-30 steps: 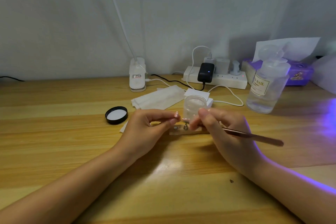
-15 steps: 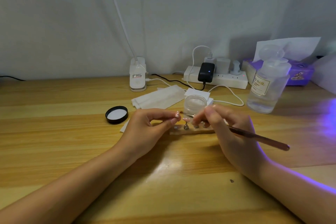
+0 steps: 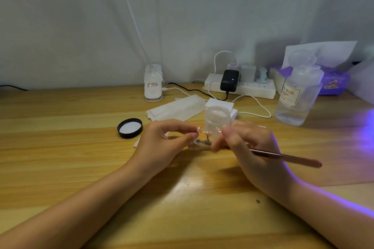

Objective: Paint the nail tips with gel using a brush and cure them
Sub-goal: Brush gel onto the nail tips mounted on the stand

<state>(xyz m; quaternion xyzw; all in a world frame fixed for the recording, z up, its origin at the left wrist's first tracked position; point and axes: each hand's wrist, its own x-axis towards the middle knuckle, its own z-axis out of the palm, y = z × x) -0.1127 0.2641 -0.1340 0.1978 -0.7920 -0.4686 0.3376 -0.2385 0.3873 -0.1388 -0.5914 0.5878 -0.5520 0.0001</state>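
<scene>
Left hand (image 3: 162,143) pinched a pink nail tip (image 3: 198,129); right hand (image 3: 251,147) gripped a brush (image 3: 287,156), both before the clear jar (image 3: 217,120).

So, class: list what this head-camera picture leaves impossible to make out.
1. Brush bristles: hidden behind the right hand.
2. Nail tip pinched by the left hand: too small to judge its gel.
3. Curing lamp: cut off at the right edge; only its violet glow shows.
4. Bottle label: small print unreadable.
</scene>
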